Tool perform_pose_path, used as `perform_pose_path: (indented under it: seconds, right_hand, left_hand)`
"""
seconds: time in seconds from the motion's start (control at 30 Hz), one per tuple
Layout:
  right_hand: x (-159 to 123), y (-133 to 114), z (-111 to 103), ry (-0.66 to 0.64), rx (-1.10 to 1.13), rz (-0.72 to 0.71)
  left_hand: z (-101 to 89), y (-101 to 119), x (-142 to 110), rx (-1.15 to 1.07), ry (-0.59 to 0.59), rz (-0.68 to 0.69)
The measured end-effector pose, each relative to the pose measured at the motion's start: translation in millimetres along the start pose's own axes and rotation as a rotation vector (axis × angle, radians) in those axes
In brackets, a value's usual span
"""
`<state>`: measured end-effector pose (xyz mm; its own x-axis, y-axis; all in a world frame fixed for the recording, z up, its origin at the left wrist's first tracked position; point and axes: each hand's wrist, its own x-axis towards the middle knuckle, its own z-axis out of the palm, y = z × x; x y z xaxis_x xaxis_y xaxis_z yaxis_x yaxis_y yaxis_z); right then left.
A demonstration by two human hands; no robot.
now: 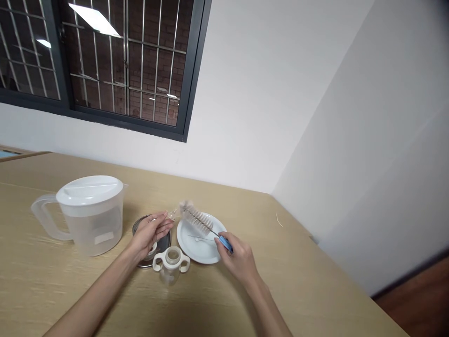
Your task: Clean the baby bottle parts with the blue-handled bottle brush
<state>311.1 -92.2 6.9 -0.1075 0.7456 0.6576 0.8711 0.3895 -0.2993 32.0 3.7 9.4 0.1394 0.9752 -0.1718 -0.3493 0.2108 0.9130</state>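
Note:
My right hand (238, 257) is closed on the blue handle of a bottle brush (198, 220), which slants up to the left above a white plate (219, 222). Between the fingertips of my left hand (149, 231) is a small clear piece, possibly a bottle nipple (171, 215). The brush's bristly end is right beside that piece; whether they touch is hard to tell. Below my hands, a clear baby bottle (170, 274) with two white handles stands upright and uncapped. A dark round tray (164, 241) lies under my left hand, with a white ring (151, 252) on it, partly hidden.
A clear plastic pitcher (94, 229) with a white lid stands on the wooden table (315, 290) at the left. A thin wire-like item lies on the plate. A pale thread (278, 220) is on the table at the right. Walls and a barred window (122, 70) rise behind.

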Motion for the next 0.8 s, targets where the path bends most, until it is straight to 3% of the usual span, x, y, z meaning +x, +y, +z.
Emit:
perform_pose_path:
  seconds: [0.27,0.4,0.53,0.8]
  right_hand:
    - [-0.2,6.7,2.1,0.042,-0.037,0.013]
    - [0.3,3.2,3.1,0.12,0.019,-0.072]
    - [-0.7,-3.1,6.0,0.073,0.044,-0.141]
    - [-0.3,4.5,2.9,0.128,0.019,-0.104]
  left_hand:
    - [-0.5,6.8,-4.0,-0.136,-0.008,0.003]
    - [1.3,6.9,-6.8,-0.184,-0.012,-0.029]
    - [1.8,5.4,-6.0,-0.271,-0.057,-0.042]
    - [1.8,9.7,-7.6,-0.302,-0.062,-0.058]
